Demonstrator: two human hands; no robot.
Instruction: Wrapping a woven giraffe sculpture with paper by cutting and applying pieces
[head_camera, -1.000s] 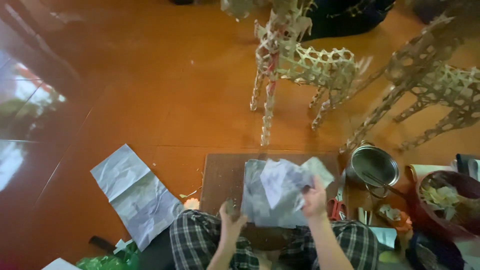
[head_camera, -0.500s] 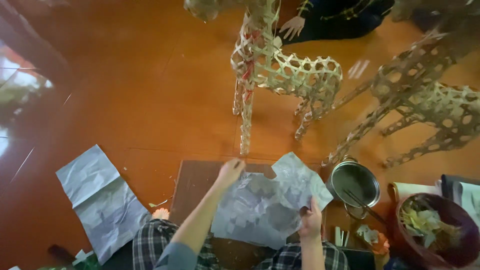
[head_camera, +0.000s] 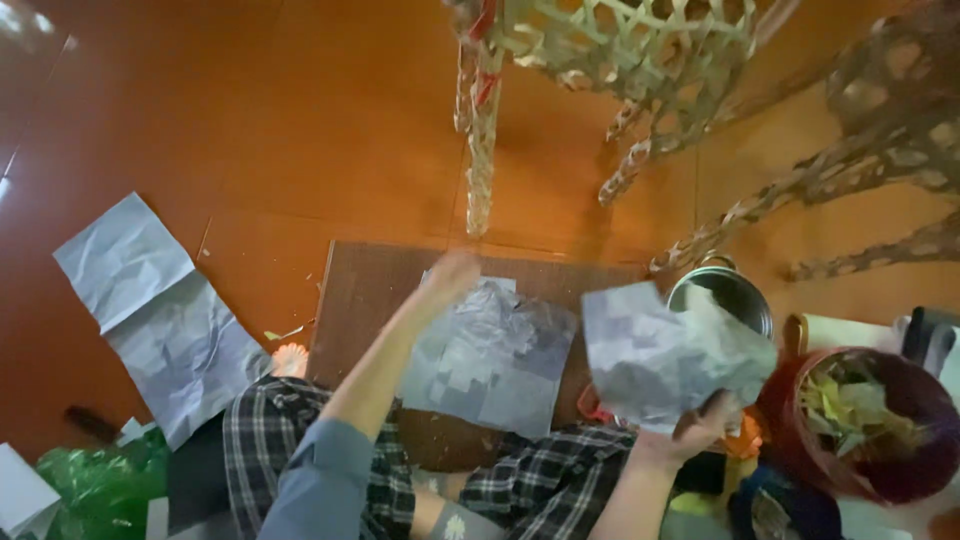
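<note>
Pressing left hand (head_camera: 452, 272), fingers seemingly flat but blurred, on grey paper sheet (head_camera: 490, 355) lying on brown board (head_camera: 350, 300). Right hand (head_camera: 695, 430) pinched second crumpled sheet (head_camera: 665, 355), raised right of board. One sheet laid; second not yet placed.
</note>
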